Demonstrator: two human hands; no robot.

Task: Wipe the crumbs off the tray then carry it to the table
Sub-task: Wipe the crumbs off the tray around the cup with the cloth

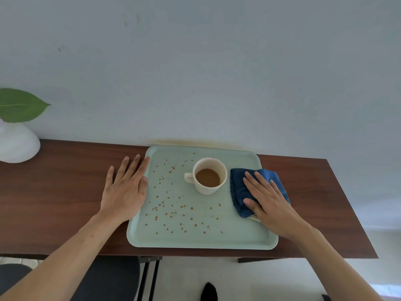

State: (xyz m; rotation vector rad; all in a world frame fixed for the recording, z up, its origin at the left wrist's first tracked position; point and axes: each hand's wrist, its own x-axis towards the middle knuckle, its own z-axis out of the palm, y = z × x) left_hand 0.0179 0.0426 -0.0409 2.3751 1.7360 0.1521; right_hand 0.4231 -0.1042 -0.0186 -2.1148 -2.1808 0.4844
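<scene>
A pale green tray [238, 240] lies on a dark wooden shelf against the wall. Brown crumbs [173, 213] are scattered over its left and front parts. A white cup [209, 191] with brown drink stands near the tray's middle. My right hand [268, 200] lies flat on a folded blue cloth [238, 187] at the tray's right edge, thumb curled over the cloth's near side. My left hand [125, 187] rests flat on the wood, fingers spread, touching the tray's left rim.
The wooden shelf [65, 192] runs left to right along a pale wall. A white vase [17, 146] with a green leaf [19, 105] stands at its far left. Below the shelf are a dark chair seat [108, 279] and black metal legs [149, 279].
</scene>
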